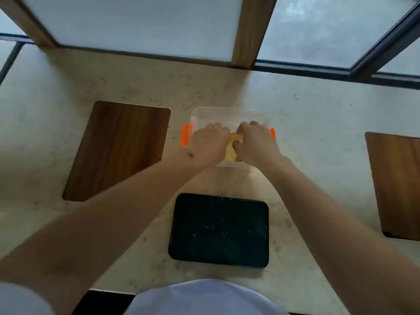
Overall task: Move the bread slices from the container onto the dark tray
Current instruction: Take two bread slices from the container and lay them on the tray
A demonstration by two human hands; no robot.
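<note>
A clear plastic container (pixel 227 113) with orange clips stands in the middle of the counter. Both hands reach down into it. My left hand (pixel 208 144) and my right hand (pixel 255 144) curl over yellowish bread slices (pixel 231 151), of which only a small patch shows between them. Fingers of both hands touch the bread; how firm the grip is stays hidden. The dark tray (pixel 219 230) lies on the counter nearer to me, just below the container, with only a few crumbs on it.
A dark wooden board (pixel 118 148) lies left of the container. Another wooden board (pixel 395 185) lies at the right edge. Frosted window panes with wooden and dark frames run along the counter's far side. The counter's near edge is by my body.
</note>
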